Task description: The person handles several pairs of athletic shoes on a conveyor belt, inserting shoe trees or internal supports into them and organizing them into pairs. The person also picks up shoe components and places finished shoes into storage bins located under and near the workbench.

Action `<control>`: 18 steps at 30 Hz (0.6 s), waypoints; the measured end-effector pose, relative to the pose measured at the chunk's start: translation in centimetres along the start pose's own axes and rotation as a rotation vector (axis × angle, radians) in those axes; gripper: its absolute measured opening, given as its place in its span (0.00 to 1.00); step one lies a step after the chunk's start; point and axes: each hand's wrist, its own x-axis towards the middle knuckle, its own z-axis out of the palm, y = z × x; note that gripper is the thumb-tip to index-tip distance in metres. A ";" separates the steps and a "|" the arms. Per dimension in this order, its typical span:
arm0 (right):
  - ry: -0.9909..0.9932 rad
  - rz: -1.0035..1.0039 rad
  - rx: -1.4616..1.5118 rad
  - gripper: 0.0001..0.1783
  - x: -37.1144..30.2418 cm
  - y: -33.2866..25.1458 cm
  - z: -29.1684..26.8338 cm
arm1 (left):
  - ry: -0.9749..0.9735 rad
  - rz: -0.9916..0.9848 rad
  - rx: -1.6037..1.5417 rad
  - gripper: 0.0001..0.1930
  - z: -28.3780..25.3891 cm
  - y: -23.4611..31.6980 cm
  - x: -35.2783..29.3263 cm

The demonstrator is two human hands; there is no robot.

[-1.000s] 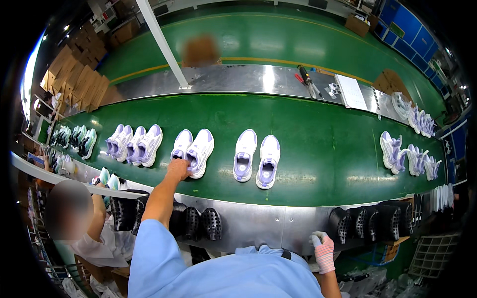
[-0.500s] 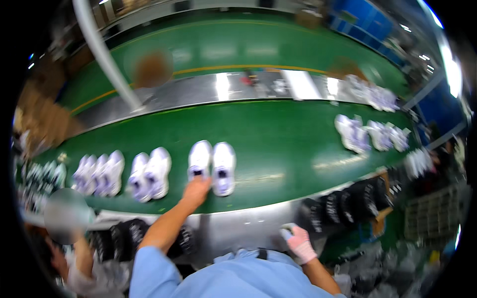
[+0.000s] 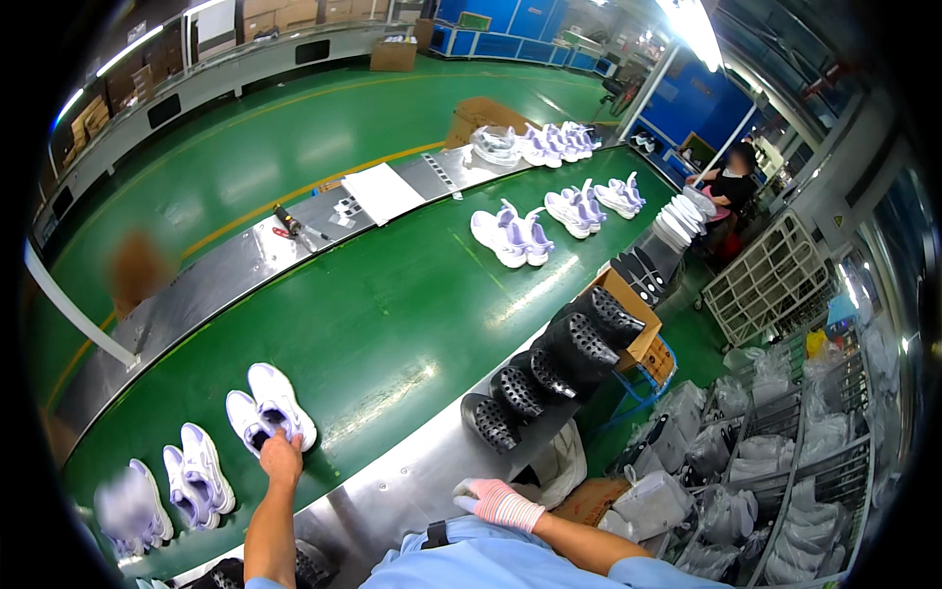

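Observation:
A pair of white and lavender sneakers [image 3: 276,404] stands side by side on the green conveyor belt, toes pointing away from me. My bare left hand [image 3: 282,459] is closed on the heel of the right-hand sneaker, its fingertips partly hidden in the shoe's opening. My right hand [image 3: 500,505] wears a white glove with pink stripes. It hovers by my waist near the metal edge, fingers loosely stretched and holding nothing. To the left another pair of the same sneakers [image 3: 199,476] sits on the belt, and more [image 3: 147,501] lie beyond, partly blurred.
Black perforated shoe forms [image 3: 520,393] line the belt's near edge beside a cardboard box [image 3: 628,309]. More sneakers [image 3: 510,239] stand farther along. Across the belt, a metal ledge [image 3: 235,260] holds a white board [image 3: 383,193]. Right: racks of bagged items [image 3: 765,461]; a seated person [image 3: 731,187].
The view has swung right, so the belt runs diagonally. The two sneakers at my left hand now stand closer together. My right hand remains near my waist.

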 end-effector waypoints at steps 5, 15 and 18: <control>-0.058 -0.102 -0.032 0.19 -1.8 -1.2 -1.7 | -0.056 0.033 0.172 0.29 -2.5 2.8 -1.8; 0.279 -0.268 -0.499 0.33 16.8 -9.8 -21.0 | -0.422 0.484 -0.303 0.20 0.4 14.3 -13.9; 0.444 0.002 -0.632 0.34 24.7 -4.6 -27.1 | -0.416 0.464 -0.365 0.18 0.4 13.3 -16.3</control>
